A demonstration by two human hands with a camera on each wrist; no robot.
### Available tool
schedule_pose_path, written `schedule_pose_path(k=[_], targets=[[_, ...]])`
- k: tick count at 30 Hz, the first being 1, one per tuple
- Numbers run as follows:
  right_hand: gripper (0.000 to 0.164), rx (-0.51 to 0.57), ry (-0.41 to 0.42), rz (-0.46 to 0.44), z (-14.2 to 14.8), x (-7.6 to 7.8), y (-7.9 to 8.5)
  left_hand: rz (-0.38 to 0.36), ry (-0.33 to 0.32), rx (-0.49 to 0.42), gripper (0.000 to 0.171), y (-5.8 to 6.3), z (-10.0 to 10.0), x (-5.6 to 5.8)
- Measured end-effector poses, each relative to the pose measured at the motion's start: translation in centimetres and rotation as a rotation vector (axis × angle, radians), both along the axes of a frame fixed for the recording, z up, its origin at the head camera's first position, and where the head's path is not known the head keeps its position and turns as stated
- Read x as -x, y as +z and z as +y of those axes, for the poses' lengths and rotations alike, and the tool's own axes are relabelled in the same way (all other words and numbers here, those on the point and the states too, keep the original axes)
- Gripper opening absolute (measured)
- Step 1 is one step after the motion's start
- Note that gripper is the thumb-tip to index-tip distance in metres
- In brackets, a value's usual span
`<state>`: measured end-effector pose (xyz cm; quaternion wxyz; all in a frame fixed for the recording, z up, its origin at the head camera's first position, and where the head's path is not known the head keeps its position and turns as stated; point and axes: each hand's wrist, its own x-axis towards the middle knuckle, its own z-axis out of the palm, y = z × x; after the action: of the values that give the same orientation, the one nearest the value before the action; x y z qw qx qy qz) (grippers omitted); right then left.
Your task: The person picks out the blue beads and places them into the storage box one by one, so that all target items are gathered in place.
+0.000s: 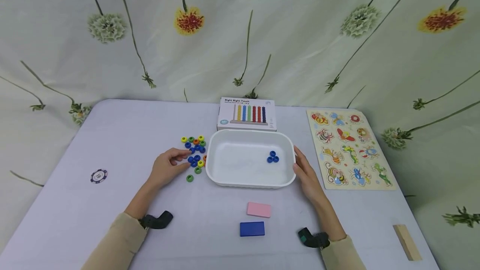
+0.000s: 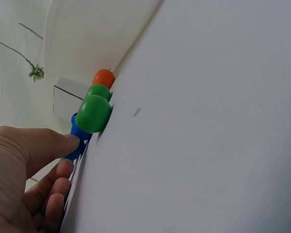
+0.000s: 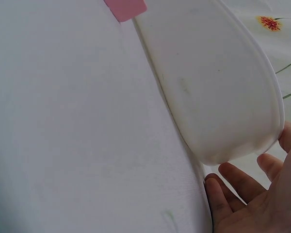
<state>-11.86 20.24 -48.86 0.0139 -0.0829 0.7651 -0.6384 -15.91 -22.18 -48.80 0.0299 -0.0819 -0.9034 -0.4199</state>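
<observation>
My left hand (image 1: 168, 167) reaches in at the left side of a loose group of beads, thumb and forefinger apart. Blue beads (image 1: 197, 158) lie at its fingertips; in the left wrist view the thumb tip overlaps a blue bead (image 2: 80, 127), and the forefinger is mostly hidden. Green beads (image 2: 94, 113) and an orange bead (image 2: 104, 77) stand farther along the table there. A white tray (image 1: 243, 186) sits right of the group, with three blue beads (image 1: 273, 159) inside. My right hand (image 1: 308, 176) rests its fingers against the tray's right end, thumb at the rim.
Behind the tray stands a bead-toy box (image 1: 247, 113). Pink (image 1: 258, 210) and blue blocks (image 1: 252, 229) lie in front of it. An insect puzzle board (image 1: 350, 149) and a wooden block (image 1: 407, 242) are at right, a poker chip (image 1: 99, 176) at left.
</observation>
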Motion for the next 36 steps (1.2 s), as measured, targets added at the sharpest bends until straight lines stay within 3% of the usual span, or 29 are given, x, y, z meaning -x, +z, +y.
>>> schedule_pose_path(k=[8, 12, 14, 18, 22, 25, 30, 36], targets=[[0.048, 0.013, -0.027, -0.012, -0.1, -0.1, 0.0, 0.049, 0.006, 0.108, 0.025, -0.3, 0.4, 0.1], [0.048, 0.012, -0.021, -0.016, -0.2, -0.2, 0.3, 0.030, 0.030, 0.071, 0.026, 0.2, 0.5, 0.2], [0.048, 0.012, -0.017, -0.019, -0.3, -0.3, 0.6, 0.005, 0.040, 0.038, 0.029, 1.1, 0.6, 0.3], [0.048, 0.009, -0.022, -0.021, -0.2, -0.3, 0.8, -0.028, 0.020, -0.023, 0.032, 4.1, 2.1, 0.7], [0.048, 0.009, -0.023, -0.006, 0.1, -0.1, 0.1, -0.004, -0.041, -0.073, 0.026, 7.2, 5.7, 1.4], [0.048, 0.011, -0.018, -0.013, 0.2, -0.1, 0.2, -0.004, -0.093, -0.107, 0.023, 8.3, 9.0, 2.3], [0.049, 0.005, -0.006, -0.030, -0.3, -0.5, 1.4, -0.077, -0.178, -0.120, 0.022, 7.9, 14.2, 3.9], [0.049, -0.014, -0.014, -0.021, -0.9, -1.0, 2.9, -0.169, -0.235, -0.127, 0.020, 5.6, 18.7, 5.3]])
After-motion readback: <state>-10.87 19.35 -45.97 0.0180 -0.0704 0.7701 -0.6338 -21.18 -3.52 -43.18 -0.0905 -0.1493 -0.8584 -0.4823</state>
